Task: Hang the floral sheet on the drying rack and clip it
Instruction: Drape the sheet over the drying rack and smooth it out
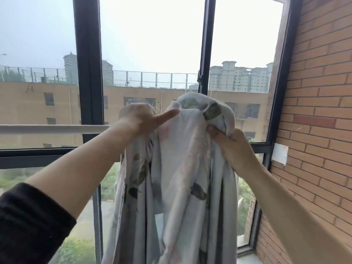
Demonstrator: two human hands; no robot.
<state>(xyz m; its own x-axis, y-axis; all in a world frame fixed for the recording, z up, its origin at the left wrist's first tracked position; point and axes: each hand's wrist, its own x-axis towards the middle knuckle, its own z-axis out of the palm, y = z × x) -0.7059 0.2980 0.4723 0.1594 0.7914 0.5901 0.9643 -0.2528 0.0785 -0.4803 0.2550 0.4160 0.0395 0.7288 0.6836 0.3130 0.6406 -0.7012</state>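
Note:
The floral sheet, pale with grey-green leaves and faint pink blooms, hangs bunched in long folds in front of the window. Its top is humped at about the height of the white drying-rack bar, which runs in from the left and disappears behind my left hand. My left hand grips the sheet's left side near the top, thumb stretched out across the cloth. My right hand clutches a gathered fold on the right side, just under the hump. Whether the sheet lies over the bar is hidden. No clip is in view.
Dark window frames stand close behind the bar, with buildings and greenery beyond the glass. A brick wall closes the right side, bearing a white patch. The sill shows at the bottom right.

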